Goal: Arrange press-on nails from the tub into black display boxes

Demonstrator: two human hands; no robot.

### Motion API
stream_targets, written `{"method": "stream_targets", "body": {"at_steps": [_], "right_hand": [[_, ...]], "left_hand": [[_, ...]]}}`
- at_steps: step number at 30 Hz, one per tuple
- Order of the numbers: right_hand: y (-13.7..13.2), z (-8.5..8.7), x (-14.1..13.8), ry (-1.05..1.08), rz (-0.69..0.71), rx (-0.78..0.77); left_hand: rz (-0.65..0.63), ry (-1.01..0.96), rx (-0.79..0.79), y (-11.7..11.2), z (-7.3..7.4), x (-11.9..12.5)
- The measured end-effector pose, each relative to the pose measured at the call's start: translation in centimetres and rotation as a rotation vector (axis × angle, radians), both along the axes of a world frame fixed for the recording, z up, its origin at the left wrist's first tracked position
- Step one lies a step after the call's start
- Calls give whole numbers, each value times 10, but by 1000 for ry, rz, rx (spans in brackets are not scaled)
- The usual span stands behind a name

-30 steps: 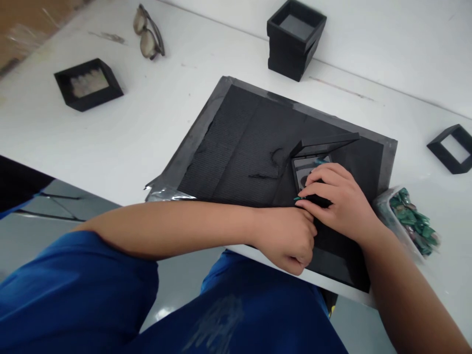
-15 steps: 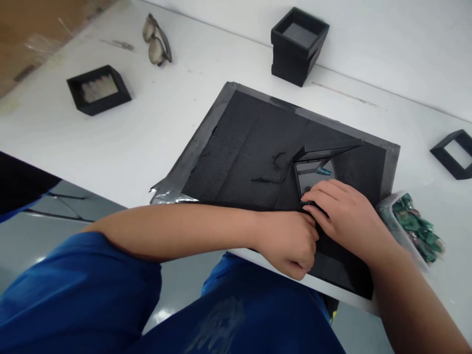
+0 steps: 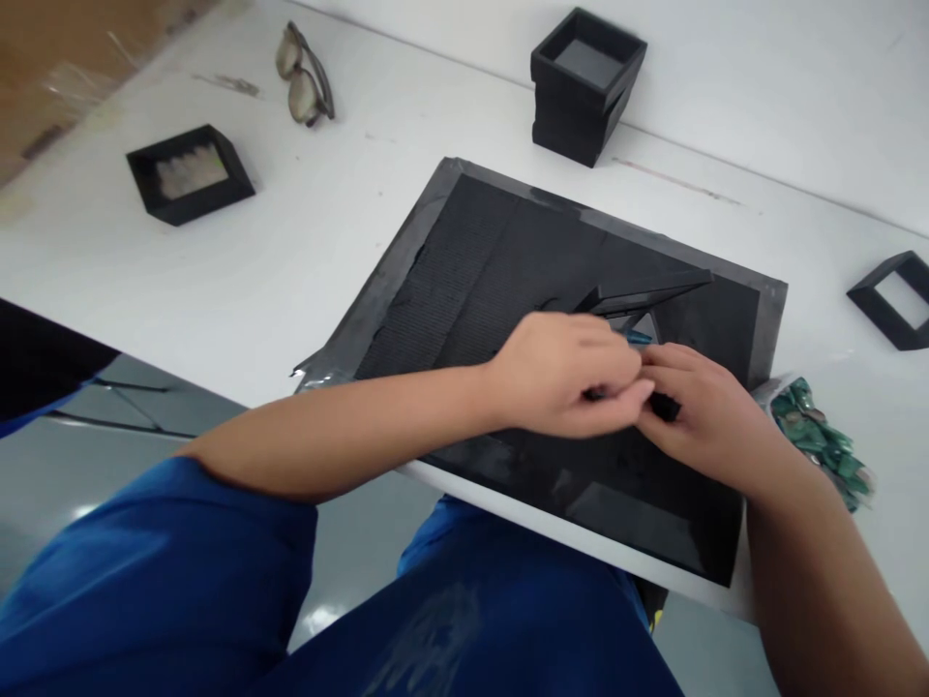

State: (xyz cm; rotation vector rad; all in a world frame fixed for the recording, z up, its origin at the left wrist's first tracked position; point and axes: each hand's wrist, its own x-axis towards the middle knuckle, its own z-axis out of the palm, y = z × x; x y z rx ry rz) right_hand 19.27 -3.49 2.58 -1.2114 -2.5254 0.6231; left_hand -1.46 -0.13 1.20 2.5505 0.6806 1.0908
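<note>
A black ribbed mat (image 3: 494, 261) lies on the white table (image 3: 305, 232). On its right part sits a small black hinged case (image 3: 639, 295) with its lid up, mostly hidden behind my hands. My left hand (image 3: 562, 373) is closed over the case, fingers curled and pinched. My right hand (image 3: 697, 416) meets it from the right, fingers pinched on a small dark piece (image 3: 664, 407). A thin teal piece (image 3: 637, 337) shows just above the fingers.
A clear bag of green pieces (image 3: 817, 436) lies at the mat's right edge. Two stacked black trays (image 3: 584, 82) stand at the back, another black tray (image 3: 190, 174) at left, glasses (image 3: 305, 77) behind it, an empty black frame (image 3: 896, 298) far right.
My left hand rose from the mat's near edge onto the case and now touches my right hand. My right hand slid slightly right. The case's inside is now covered.
</note>
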Motion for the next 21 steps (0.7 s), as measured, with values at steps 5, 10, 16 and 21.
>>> {"method": "stream_targets", "body": {"at_steps": [5,10,16,21], "right_hand": [[-1,-1,-2,7,-15,13],[1,-7,-5,145,-50,139],[6,-14,-8,233,-375,533],[9,-24,-9,244,-486,423]], "left_hand": [[220,205,-180,10,-6,1],[204,463,-185,10,-9,0],[217,541,-216,14,-7,2],[233,536,-272,19,-2,3]]}}
